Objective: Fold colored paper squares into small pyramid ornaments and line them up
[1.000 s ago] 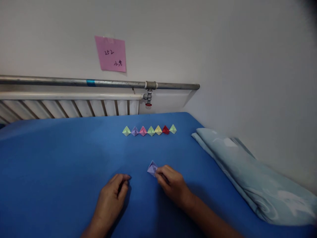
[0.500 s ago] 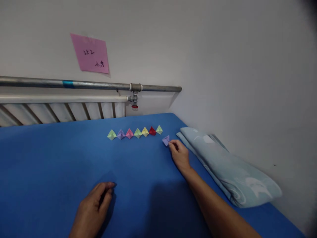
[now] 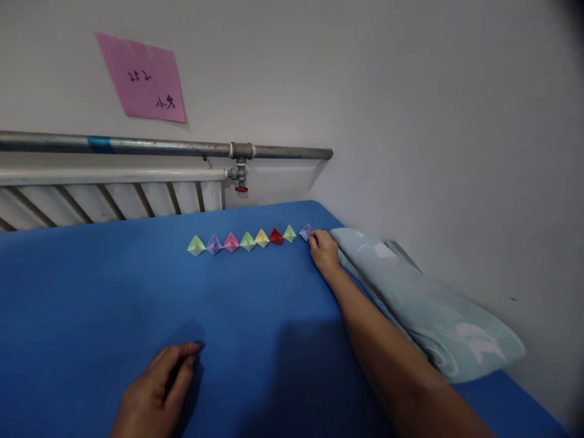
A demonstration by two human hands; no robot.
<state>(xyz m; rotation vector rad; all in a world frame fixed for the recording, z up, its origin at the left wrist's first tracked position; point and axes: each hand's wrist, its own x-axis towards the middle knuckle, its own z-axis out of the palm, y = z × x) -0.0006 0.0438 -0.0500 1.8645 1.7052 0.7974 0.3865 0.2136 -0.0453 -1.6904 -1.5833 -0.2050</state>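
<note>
Head view, I see the purple paper [image 3: 305, 232] moved level with the paper row [image 3: 247, 242], right hand [image 3: 323, 250] pinching its right side.

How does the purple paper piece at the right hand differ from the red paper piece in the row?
The purple paper piece is held by the right hand; the red paper piece is untouched. The purple one is pale, the red one darker. The purple one is rightmost; the red one sits between a yellow piece and a green piece. Both are folded and pointed.
</note>
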